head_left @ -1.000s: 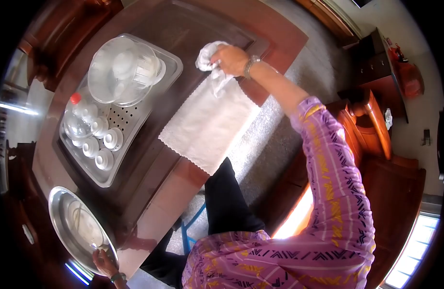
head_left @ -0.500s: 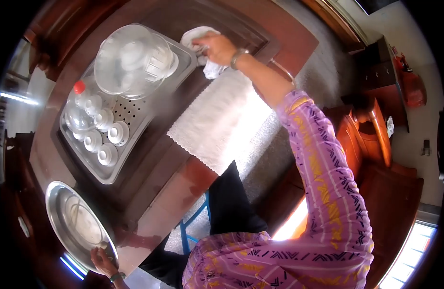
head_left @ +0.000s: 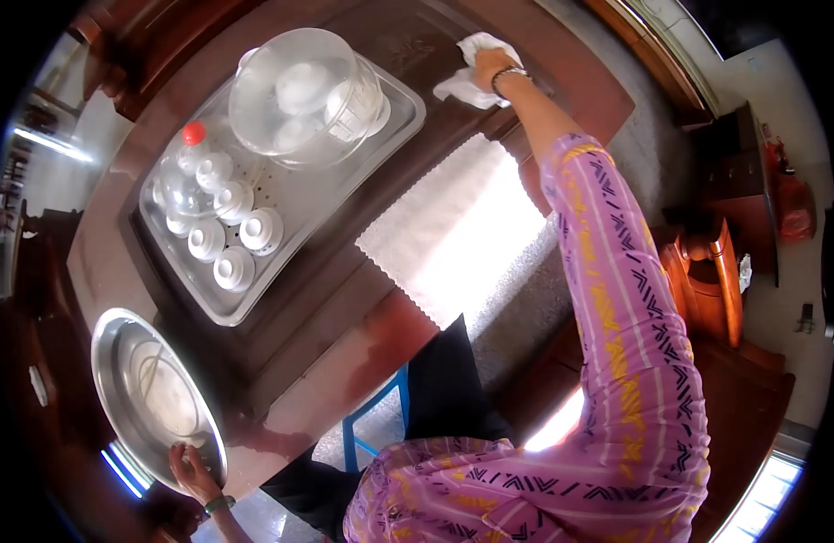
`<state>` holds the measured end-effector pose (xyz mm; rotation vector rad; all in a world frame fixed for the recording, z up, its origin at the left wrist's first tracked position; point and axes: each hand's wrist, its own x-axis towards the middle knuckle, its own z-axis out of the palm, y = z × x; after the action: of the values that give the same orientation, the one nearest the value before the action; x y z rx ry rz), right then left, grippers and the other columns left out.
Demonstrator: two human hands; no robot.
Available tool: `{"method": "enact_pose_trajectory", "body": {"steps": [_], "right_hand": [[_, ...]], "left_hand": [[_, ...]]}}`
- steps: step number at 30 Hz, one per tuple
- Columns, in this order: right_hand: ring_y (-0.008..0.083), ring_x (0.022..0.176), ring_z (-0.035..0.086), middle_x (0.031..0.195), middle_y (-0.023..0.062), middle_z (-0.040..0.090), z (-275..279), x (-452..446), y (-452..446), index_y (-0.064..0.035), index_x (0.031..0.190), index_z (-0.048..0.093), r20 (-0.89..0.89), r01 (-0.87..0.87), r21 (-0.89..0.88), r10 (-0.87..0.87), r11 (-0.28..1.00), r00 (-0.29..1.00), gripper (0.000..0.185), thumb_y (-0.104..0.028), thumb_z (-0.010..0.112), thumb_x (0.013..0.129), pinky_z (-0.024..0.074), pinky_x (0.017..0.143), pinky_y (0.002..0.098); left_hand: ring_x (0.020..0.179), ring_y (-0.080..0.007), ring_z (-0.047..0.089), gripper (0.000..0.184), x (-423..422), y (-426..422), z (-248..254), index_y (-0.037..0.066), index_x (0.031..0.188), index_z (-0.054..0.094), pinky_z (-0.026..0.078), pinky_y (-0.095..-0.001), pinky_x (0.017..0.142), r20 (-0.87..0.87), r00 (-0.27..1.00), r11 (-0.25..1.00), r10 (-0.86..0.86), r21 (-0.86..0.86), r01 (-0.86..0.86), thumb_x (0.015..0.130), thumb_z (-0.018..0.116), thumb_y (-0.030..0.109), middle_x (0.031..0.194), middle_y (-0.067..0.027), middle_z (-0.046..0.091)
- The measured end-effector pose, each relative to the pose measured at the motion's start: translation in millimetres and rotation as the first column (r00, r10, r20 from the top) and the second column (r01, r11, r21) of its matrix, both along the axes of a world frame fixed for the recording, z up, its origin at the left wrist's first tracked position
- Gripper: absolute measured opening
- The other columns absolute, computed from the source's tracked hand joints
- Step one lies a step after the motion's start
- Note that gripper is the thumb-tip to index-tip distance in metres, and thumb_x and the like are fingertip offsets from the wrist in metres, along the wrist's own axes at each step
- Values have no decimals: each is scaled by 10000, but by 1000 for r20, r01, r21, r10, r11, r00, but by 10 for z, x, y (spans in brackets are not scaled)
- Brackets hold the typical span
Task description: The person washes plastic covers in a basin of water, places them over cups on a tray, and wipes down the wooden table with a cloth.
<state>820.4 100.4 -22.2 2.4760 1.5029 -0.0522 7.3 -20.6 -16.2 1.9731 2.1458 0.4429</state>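
Cloth (head_left: 462, 88) sits bunched in the right hand (head_left: 495, 69), fingers closed around it, on the tabletop (head_left: 408, 54) beyond the scalloped mat (head_left: 408, 232); likely a wiping stroke, where moving on calls for flat pressure. Left hand (head_left: 192, 476) meets the metal basin (head_left: 121, 373) at its rim, grip unclear.

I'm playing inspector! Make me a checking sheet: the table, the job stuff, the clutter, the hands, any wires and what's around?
Surface: brown table; darker patches near the edge, perhaps damp.
Job's things: crumpled white cloth on the table; metal basin at the table's left end.
Clutter: metal tray with white cups, a clear bowl and something clear with a red cap; white mat at the table edge.
Hands: right hand grips the cloth; left hand is at the basin's rim, grip unclear.
Cables: nothing seen.
Surroundings: blue frame, maybe a stool; wooden furniture.
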Motion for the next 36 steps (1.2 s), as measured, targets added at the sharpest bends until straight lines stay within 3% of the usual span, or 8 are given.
{"method": "enact_pose_trajectory", "body": {"steps": [5, 8, 14, 16, 18, 21, 27, 36], "right_hand": [[245, 938, 580, 1012, 119, 621, 22, 184, -570, -20, 1010, 631, -186, 132, 133, -106, 982, 977, 383, -330, 571, 794, 475, 797, 353], [137, 748, 609, 845, 48, 650, 457, -137, -771, -19, 912, 651, -757, 359, 257, -43, 897, 652, 246, -235, 561, 834, 496, 659, 296], [91, 691, 583, 823, 40, 648, 736, -1902, -1065, -9, 998, 635, -886, 429, 459, 360, 778, 294, 222, -102, 551, 815, 480, 618, 256], [97, 652, 565, 716, 93, 626, 377, -2422, -1119, -9, 925, 643, -611, 119, 717, 538, 687, 580, 206, -118, 615, 752, 468, 587, 261], [302, 717, 623, 822, 201, 618, 102, -3096, -1205, -24, 886, 635, -515, -79, 548, 410, 833, 753, 240, -183, 581, 714, 496, 648, 404], [343, 840, 587, 1008, 174, 556, -14, -3739, -1229, -92, 1002, 617, -327, -149, 429, 307, 891, 894, 293, -185, 553, 731, 480, 729, 433], [294, 832, 609, 958, 159, 583, 32, -4851, -1201, -59, 804, 656, -316, -538, 472, 704, 698, 636, 180, -162, 608, 664, 499, 732, 390], [340, 849, 599, 989, 209, 563, -212, -5200, -652, -15, 833, 624, -359, -443, 477, 628, 759, 691, 223, -170, 613, 673, 504, 717, 422]], "left_hand": [[1090, -325, 506, 295, -89, -16, -100, -21, 1000, 595, 384, -394, 930, -54, 998, 996, -17, 90, 22, 823, 609, 215, 1154, -187, 545], [1106, -328, 499, 291, 92, -30, 33, -3, 998, 614, 382, -386, 940, 29, 1000, 995, -10, 96, 7, 819, 616, 227, 1190, -191, 528], [1121, -326, 502, 292, 137, -59, 40, 54, 997, 635, 385, -389, 939, 38, 999, 980, -14, 199, 7, 795, 639, 264, 1202, -166, 543], [1125, -326, 495, 298, 108, -58, 6, 72, 999, 636, 380, -389, 944, 12, 1000, 974, 5, 228, -7, 789, 645, 284, 1210, -145, 543], [1135, -322, 485, 308, 147, -76, 37, 80, 1002, 635, 376, -389, 948, 6, 1000, 970, 30, 239, -30, 786, 647, 299, 1217, -137, 539], [1134, -331, 481, 326, 230, -102, 113, 86, 997, 635, 377, -396, 949, 21, 998, 970, 64, 233, -67, 785, 641, 334, 1218, -140, 536], [1142, -325, 471, 352, 253, -106, 96, 119, 1026, 618, 372, -421, 943, -40, 996, 962, 74, 265, -61, 764, 641, 353, 1232, -135, 525], [1204, -282, 417, 363, 309, -132, 137, 129, 1063, 603, 330, -435, 974, -87, 989, 974, 121, 205, -101, 752, 624, 315, 1265, -115, 495]]}}
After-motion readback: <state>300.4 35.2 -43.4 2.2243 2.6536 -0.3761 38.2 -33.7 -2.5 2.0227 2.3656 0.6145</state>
